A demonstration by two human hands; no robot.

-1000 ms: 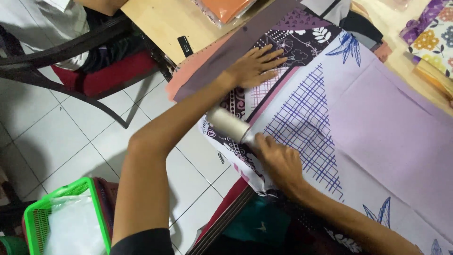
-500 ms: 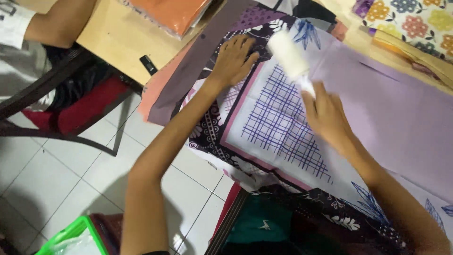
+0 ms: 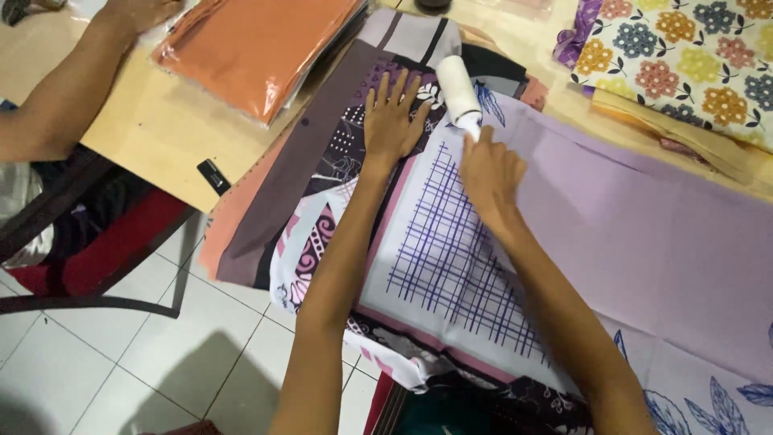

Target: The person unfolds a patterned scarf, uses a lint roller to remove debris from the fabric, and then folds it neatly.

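Observation:
A lilac cloth with a purple grid patch and dark patterned borders lies spread over the wooden table. My left hand rests flat on it, fingers spread, at the dark patterned top edge. My right hand grips the handle of a white lint roller, whose roll lies on the cloth just right of my left hand's fingertips.
Another person's arm reaches onto a stack of orange cloth in clear wrap at the top left. A floral cloth lies at the top right. A small black object sits near the table edge. A dark chair with a red seat stands on the tiled floor.
My right hand has pushed the lint roller away from me, from the near edge of the cloth up to its far end. My left hand stayed pressed flat near the top.

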